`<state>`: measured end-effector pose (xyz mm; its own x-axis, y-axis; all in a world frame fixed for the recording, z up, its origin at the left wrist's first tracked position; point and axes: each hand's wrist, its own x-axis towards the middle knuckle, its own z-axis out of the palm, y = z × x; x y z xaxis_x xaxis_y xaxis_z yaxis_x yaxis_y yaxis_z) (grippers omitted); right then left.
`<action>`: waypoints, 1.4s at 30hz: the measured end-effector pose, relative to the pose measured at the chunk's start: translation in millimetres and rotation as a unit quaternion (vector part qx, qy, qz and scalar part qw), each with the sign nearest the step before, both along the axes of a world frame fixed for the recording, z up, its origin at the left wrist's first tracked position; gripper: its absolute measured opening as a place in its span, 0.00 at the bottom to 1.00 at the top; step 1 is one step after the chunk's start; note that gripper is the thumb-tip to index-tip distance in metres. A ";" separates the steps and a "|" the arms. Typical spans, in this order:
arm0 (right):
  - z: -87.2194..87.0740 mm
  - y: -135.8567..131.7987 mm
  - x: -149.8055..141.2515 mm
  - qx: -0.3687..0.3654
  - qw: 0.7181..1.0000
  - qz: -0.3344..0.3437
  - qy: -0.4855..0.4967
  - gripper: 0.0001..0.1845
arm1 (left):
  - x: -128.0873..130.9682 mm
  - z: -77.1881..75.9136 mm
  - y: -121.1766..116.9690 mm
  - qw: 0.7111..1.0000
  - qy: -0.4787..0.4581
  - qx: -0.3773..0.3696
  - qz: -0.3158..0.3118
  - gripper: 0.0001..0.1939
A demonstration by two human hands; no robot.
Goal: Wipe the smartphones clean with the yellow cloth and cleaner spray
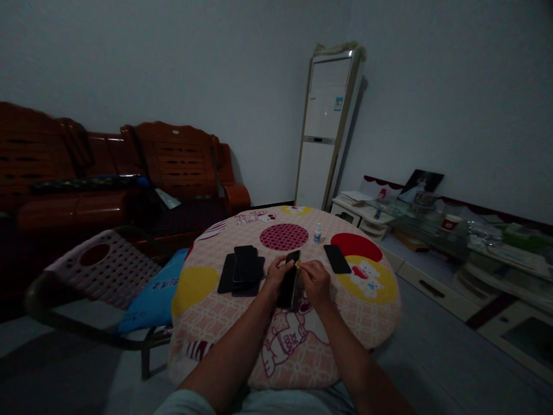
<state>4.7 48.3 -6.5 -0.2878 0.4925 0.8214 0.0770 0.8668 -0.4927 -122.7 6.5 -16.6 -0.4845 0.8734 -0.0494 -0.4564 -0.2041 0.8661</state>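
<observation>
My left hand (275, 274) grips a dark smartphone (288, 291) by its left side, thumb over the screen. The phone's far end is tipped slightly right. My right hand (317, 283) pinches a small yellow piece (298, 264) against the phone's right edge; its exact kind is too small to make out. To the left of my hands lies a loose pile of dark phones or flat slabs (248, 266). Another black phone-like slab (337, 259) rests flat on the right. Beyond it stands a small white bottle (317, 233) with a blue label.
A patterned cloth covers the round table (242, 230). At the left are a chair (103, 268) with a blue bag (158, 294) and a wooden sofa (173, 155). A tall air conditioner (322, 115) stands behind; a cluttered cabinet (425, 282) runs along the right.
</observation>
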 end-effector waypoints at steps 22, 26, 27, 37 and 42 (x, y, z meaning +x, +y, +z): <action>5.7 -15.2 6.3 0.011 0.999 -0.001 0.035 0.14 | -11.4 17.9 4.2 0.931 -0.364 0.005 0.038 0.10; 5.6 -18.9 5.6 0.031 0.999 -0.010 0.032 0.14 | -11.8 15.7 5.9 0.928 -0.370 0.011 0.045 0.10; 5.3 -19.4 5.3 0.035 0.999 -0.011 0.031 0.14 | -12.1 14.8 6.0 0.928 -0.371 0.009 0.039 0.10; -2.4 -16.5 4.3 0.057 0.998 -0.027 0.017 0.14 | -13.0 11.2 4.3 0.929 -0.364 0.070 0.002 0.16; -5.5 -17.3 4.6 0.056 0.998 -0.016 0.003 0.14 | -16.2 7.0 6.7 0.926 -0.366 0.087 0.005 0.17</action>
<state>9.3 31.0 -12.0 -0.2685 0.4059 0.8736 0.1034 0.9138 -0.3928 -138.9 13.2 -9.6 -0.3845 0.8946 -0.2278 -0.9060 -0.3185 0.2787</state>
